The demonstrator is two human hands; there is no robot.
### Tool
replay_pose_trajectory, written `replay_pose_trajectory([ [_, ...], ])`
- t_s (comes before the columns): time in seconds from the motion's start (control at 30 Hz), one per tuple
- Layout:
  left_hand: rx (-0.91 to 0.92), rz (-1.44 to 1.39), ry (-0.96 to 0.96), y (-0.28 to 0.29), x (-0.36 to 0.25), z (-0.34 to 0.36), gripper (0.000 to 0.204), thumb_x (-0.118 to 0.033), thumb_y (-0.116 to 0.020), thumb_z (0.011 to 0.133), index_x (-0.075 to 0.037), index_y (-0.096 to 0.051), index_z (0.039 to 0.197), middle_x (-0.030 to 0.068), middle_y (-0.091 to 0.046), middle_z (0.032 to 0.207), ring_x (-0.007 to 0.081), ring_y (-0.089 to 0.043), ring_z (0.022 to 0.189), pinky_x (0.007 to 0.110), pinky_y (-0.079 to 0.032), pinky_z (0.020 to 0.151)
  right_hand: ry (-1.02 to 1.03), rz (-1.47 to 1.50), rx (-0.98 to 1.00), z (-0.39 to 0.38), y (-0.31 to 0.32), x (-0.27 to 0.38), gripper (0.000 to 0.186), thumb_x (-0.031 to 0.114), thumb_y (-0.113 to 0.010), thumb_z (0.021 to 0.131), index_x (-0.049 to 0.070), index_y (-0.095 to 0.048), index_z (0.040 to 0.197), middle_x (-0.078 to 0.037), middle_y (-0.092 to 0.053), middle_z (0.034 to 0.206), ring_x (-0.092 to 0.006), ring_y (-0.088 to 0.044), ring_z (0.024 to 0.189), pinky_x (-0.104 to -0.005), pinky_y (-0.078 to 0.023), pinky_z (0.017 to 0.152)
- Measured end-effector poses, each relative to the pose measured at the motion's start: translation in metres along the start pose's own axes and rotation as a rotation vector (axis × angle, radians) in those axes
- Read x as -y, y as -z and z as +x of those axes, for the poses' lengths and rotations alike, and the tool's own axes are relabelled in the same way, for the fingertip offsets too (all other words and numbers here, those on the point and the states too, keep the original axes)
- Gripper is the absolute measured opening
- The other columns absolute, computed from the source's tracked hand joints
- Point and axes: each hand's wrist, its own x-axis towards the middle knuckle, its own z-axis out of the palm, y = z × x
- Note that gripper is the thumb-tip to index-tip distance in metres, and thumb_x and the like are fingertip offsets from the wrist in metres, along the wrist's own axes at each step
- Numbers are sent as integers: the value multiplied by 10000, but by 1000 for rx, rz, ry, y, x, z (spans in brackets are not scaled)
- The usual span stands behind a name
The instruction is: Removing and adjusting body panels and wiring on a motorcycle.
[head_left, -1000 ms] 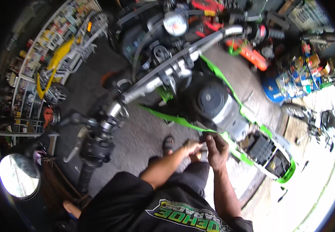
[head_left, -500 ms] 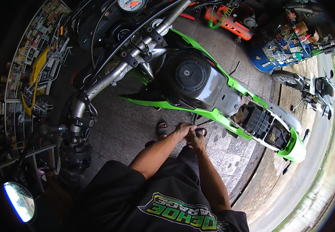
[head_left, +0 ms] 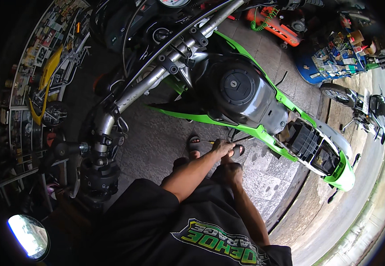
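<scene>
In front of me stands a motorcycle with its seat off, its black fuel tank (head_left: 239, 86) flanked by bright green side panels (head_left: 263, 133). My left hand (head_left: 222, 148) is closed beside the near panel, above my sandalled feet. A slim rod with a yellowish part (head_left: 209, 142) sticks out from its left side; the rest is covered by the fingers. Closer to my body, my right hand (head_left: 233, 174) is curled near my thigh, apart from the left. What it holds, if anything, is hidden.
A silver handlebar (head_left: 132, 95) crosses at the left, with a mirror (head_left: 28, 237) at lower left. Beyond the motorcycle are an orange compressor (head_left: 281, 31) and a cluttered blue drum (head_left: 308, 71). Another motorcycle (head_left: 365, 108) stands by the road. Stocked shelves (head_left: 37, 57) line the left.
My right hand has separated from my left and drawn back toward my body. The whole view has shifted, so the motorcycle appears slightly farther right.
</scene>
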Motion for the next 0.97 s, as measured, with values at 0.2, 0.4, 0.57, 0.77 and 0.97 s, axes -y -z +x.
replay_pose_trajectory([
  [0.2, 69, -44, 89, 14, -5, 1, 288, -316, -743, 914, -70, -707, 770, 11, -625, 665, 121, -543, 537, 304, -423, 489, 26, -36, 125, 14, -38, -25, 348, 250, -632, 933, -10, -689, 1159, -241, -723, 1065, -353, -709, 944, -432, -559, 791],
  [0.4, 47, 56, 41, 23, -36, -13, 279, -334, -724, 925, -87, -708, 796, -25, -595, 661, 84, -508, 553, 273, -384, 499, 61, 502, 457, 62, -82, 7, 243, 137, -669, 922, -29, -706, 1097, -188, -752, 893, -254, -729, 662, -369, -570, 561],
  [0.57, 85, 125, -15, 33, -28, -11, 311, -365, -704, 938, -86, -694, 800, -24, -586, 650, 86, -512, 544, 272, -397, 499, 464, -58, 239, 41, -80, -61, 297, 238, -634, 952, -5, -736, 1088, -170, -756, 928, -201, -740, 734, -338, -575, 609],
  [0.77, -47, 177, 3, 25, 17, -3, 261, -313, -710, 935, -83, -699, 813, -5, -622, 715, 87, -547, 589, 278, -418, 514, -165, 461, 42, -10, -33, -103, 307, 290, -637, 951, 17, -754, 1028, -149, -746, 881, -226, -729, 729, -370, -568, 643],
  [0.97, -90, 458, -181, 32, 22, 74, 193, -266, -694, 927, -89, -727, 858, -1, -657, 746, 87, -582, 654, 303, -447, 580, -289, 551, 163, 64, 0, -98, 319, 250, -626, 964, 16, -702, 1165, -115, -752, 899, -198, -716, 715, -347, -545, 617],
])
